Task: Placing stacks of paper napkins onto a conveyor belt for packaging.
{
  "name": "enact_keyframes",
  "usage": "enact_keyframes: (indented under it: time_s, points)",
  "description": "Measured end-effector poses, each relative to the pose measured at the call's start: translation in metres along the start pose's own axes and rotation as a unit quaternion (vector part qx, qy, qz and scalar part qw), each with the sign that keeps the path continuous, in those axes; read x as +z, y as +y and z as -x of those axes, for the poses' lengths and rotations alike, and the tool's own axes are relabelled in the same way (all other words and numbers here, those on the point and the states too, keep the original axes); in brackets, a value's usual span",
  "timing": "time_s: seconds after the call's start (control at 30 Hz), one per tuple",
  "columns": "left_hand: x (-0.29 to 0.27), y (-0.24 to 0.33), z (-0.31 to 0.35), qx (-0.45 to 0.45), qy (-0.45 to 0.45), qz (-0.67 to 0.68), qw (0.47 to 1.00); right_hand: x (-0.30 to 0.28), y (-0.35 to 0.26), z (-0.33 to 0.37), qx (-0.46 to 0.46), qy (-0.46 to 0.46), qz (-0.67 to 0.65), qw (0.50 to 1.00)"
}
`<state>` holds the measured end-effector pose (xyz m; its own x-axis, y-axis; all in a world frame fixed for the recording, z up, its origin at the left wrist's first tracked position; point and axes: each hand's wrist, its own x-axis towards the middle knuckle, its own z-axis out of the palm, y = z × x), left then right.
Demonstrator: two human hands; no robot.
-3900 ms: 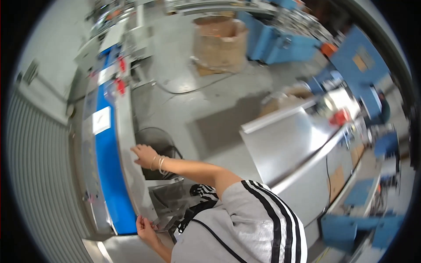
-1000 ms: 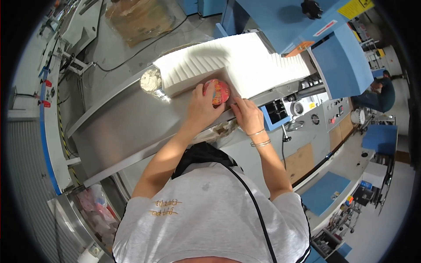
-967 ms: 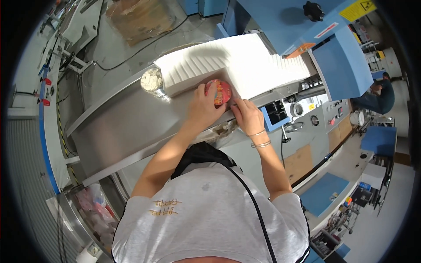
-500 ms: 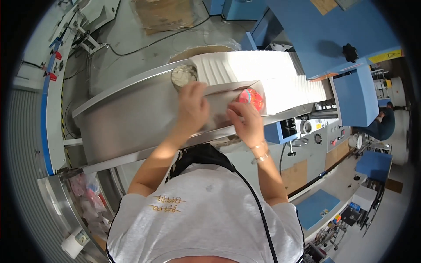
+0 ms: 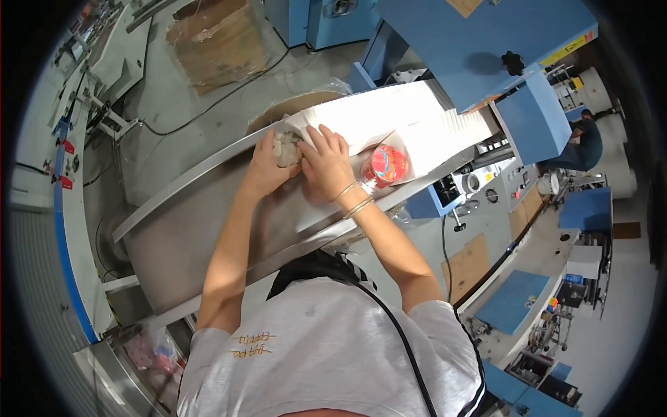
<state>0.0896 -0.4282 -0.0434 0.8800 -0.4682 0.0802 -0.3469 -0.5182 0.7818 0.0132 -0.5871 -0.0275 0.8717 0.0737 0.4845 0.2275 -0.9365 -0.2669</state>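
Note:
A roundish, greyish-white thing with a rough, lumpy top [image 5: 285, 149] sits at the far edge of the metal chute. My left hand [image 5: 266, 170] curls round its left and near side. From the right, my right hand [image 5: 326, 167] presses against it, fingers bent over the end of a white pleated strip [image 5: 389, 111]. Just right of that hand stands a stack of round red printed pieces [image 5: 388, 165] with a clear, shiny side, untouched. Behind it is a pale upright panel [image 5: 411, 154]. The underside of the lumpy thing is hidden.
The sloping metal chute [image 5: 187, 257] has raised rims. At its right end stands a big blue machine [image 5: 479, 48] with a black knob. Cardboard [image 5: 215, 48] and a cable lie on the floor beyond. Another person [image 5: 583, 146] is far off at the right.
My right hand has left the red stack and moved left to the lumpy thing. My left hand has shifted round to its left side. The whole view has turned a little.

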Motion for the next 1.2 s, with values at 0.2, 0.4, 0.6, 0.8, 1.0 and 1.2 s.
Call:
enact_keyframes:
  time_s: [0.2,0.4,0.6,0.8,1.0,1.2]
  points:
    - [-0.001,0.006,-0.002,-0.005,0.010,-0.053,0.999,-0.009,0.003,-0.005,-0.011,-0.009,0.029,0.999]
    - [-0.021,0.010,0.024,0.017,-0.047,-0.029,0.998,-0.004,0.014,-0.001,-0.029,-0.025,0.029,0.999]
    - [-0.033,0.004,0.066,0.007,-0.185,-0.030,0.982,-0.005,0.019,-0.001,-0.047,-0.038,0.030,0.998]
    - [0.006,0.028,0.021,-0.298,-0.022,0.362,0.883,0.005,0.033,0.005,-0.066,-0.008,0.036,0.997]
    - [0.028,0.048,-0.028,-0.282,-0.057,0.396,0.872,-0.072,0.091,-0.013,0.001,0.051,-0.090,0.995]
    - [0.045,0.064,-0.033,-0.281,0.050,0.348,0.893,-0.104,0.230,-0.023,0.150,0.097,0.149,0.973]
